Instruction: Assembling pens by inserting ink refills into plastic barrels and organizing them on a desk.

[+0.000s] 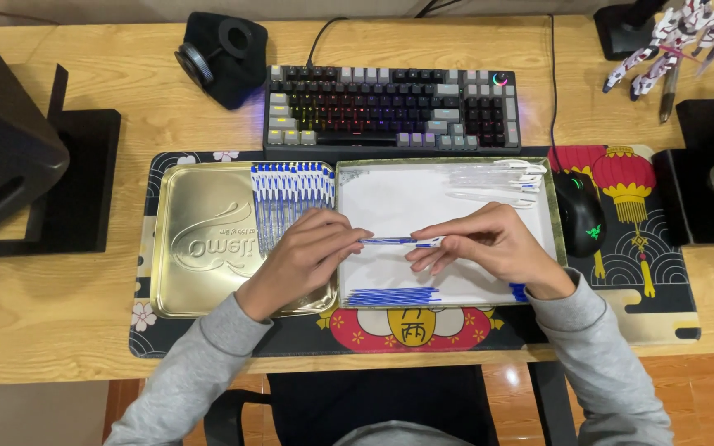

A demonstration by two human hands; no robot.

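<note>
The blue pen point(398, 241) lies flat, pointing left to right, just above the white tray point(390, 206), and both hands hold it, one at each end. The left hand point(307, 256) has its fingers pinched shut on the blue end, and the right hand point(489, 244) has its fingers pinched shut on the white end, so the two hands are about the same way from the middle of the pen. Left of the white tray is a gold tin lid point(200, 239) with a row of blue pens point(291, 186), and behind the tray sits a keyboard point(390, 107).
</note>
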